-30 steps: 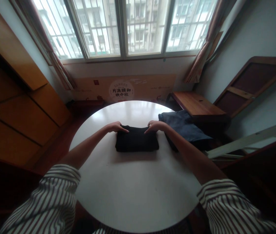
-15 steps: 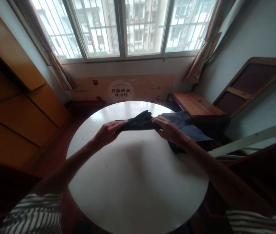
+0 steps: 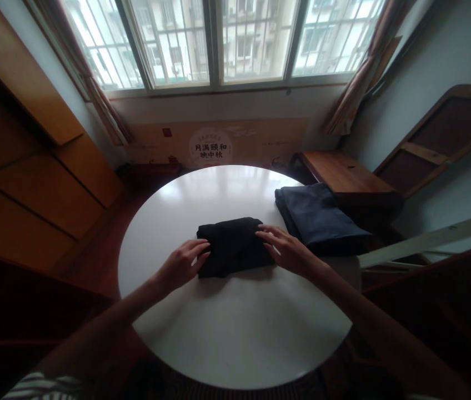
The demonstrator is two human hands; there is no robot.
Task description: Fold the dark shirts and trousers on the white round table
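Note:
A black folded garment lies flat in a compact rectangle on the round white table; its exact kind I cannot make out. At its left edge rests my left hand, fingers apart and the tips touching the cloth. My right hand lies over the right edge, fingers spread, with the fingertips on the fabric. Neither hand grips it. Beyond my right hand sits a dark blue folded garment, near the table's right rim.
A brown wooden bench stands behind the table on the right. Orange-brown cabinets line the left wall. A pale rail slants in close to the table's right side. Barred windows are at the back.
The black garment, held raised between both hands before, now lies flat on the table, nearer to me. Both hands have let go of it and opened at its sides.

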